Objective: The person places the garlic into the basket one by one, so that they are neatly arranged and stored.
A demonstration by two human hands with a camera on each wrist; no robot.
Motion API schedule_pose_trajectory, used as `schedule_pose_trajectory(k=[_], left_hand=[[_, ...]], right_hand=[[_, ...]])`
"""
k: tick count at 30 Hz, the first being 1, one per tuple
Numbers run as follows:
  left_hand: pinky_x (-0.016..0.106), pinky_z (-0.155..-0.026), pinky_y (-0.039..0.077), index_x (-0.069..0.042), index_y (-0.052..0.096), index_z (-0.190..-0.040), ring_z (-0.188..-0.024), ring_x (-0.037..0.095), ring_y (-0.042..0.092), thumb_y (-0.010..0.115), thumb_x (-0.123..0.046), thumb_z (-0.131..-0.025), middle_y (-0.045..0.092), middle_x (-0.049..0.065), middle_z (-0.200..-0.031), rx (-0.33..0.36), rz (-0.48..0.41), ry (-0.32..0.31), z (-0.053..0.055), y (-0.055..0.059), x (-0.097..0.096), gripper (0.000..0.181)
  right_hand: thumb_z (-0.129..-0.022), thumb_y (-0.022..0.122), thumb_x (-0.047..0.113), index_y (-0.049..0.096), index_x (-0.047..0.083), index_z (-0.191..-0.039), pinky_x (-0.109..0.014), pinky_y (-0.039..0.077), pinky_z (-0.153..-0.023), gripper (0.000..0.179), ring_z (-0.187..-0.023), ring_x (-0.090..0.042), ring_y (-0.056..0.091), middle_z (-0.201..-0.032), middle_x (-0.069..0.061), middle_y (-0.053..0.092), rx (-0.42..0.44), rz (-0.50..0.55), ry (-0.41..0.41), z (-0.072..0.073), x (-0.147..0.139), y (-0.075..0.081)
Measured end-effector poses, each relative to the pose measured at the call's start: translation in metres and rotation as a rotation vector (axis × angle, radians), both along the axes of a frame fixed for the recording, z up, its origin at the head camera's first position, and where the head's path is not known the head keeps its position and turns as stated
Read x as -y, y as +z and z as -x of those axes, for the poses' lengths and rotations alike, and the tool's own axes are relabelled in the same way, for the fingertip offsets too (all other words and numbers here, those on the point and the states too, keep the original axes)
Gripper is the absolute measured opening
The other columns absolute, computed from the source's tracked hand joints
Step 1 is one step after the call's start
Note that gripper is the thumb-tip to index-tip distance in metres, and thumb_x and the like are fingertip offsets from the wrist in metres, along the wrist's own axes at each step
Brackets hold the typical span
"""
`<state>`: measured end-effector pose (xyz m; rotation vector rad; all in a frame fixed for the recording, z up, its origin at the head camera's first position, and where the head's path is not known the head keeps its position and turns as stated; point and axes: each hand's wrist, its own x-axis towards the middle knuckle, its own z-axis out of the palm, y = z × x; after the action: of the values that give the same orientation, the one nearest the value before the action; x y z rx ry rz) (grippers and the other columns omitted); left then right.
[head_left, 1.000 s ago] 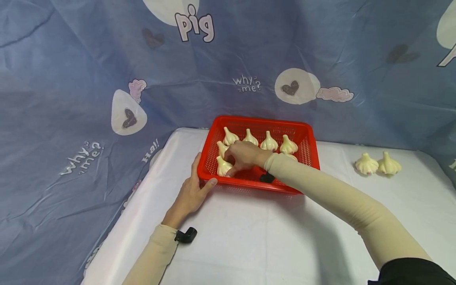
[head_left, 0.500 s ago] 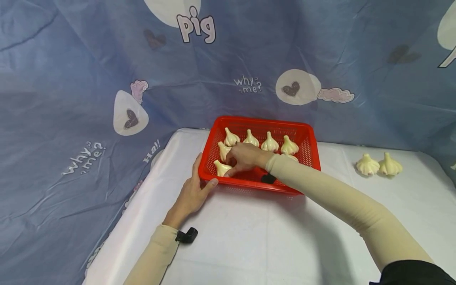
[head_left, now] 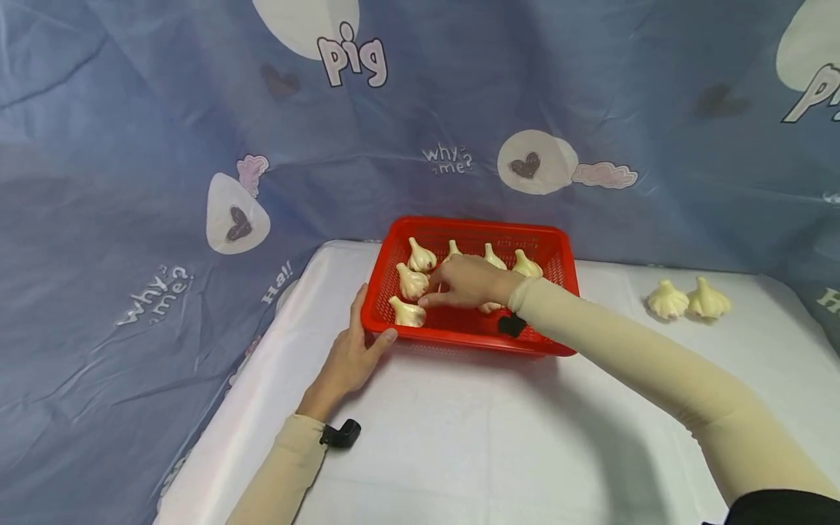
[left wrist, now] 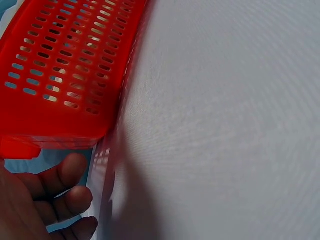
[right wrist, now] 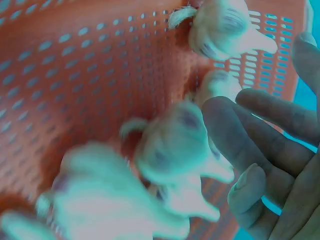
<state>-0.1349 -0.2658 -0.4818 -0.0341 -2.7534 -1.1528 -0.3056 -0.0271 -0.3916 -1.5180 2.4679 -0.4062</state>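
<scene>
Several white garlic bulbs (head_left: 413, 283) stand in rows inside a red perforated basket (head_left: 567, 262). My right hand (head_left: 469, 279) is over the bulbs, fingers loosely bent and holding nothing. In the right wrist view its fingertips (right wrist: 217, 112) overlap the edge of a blurred garlic bulb (right wrist: 172, 142). At the basket's front left, one garlic bulb (head_left: 408, 312) leans with its stem to the left. My left hand (head_left: 348, 357) holds that corner of the basket, thumb at the front and fingers along the left side. The right hand and forearm partly hide some bulbs.
Two more garlic bulbs (head_left: 689, 299) sit side by side on the white tablecloth (head_left: 420, 452), right of the basket. Behind the basket hangs a blue printed cloth (head_left: 394, 160), which also drapes down the left side.
My right hand has let go of the front-left garlic bulb and moved a little to the right. That bulb now leans left. The left hand stays at the basket corner.
</scene>
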Motion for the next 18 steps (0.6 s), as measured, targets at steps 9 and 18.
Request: schedule_pose_trajectory(k=[9,18], left_hand=[[0.064,-0.106,0.050,-0.034,-0.002,-0.171,-0.122,0.047,0.069,0.066,-0.054,-0.101,0.063,0.028,-0.144,0.002,0.001,-0.002,0.001,0.002,-0.002,0.100],[0.065,-0.108,0.048,-0.036,-0.002,-0.171,-0.124,0.047,0.067,0.065,-0.055,-0.101,0.062,0.027,-0.146,0.032,0.002,0.006,-0.001,0.005,-0.003,0.100]], right_hand=[[-0.102,0.068,0.050,0.084,0.019,-0.101,-0.039,0.061,-0.072,0.035,-0.072,-0.009,0.071,-0.085,0.008,0.079,-0.092,0.070,-0.063,0.002,-0.057,0.035],[-0.102,0.070,0.045,0.084,0.016,-0.097,-0.032,0.046,-0.055,0.033,-0.054,-0.006,0.050,-0.069,0.008,0.068,-0.198,0.111,-0.237,0.010,-0.146,0.052]])
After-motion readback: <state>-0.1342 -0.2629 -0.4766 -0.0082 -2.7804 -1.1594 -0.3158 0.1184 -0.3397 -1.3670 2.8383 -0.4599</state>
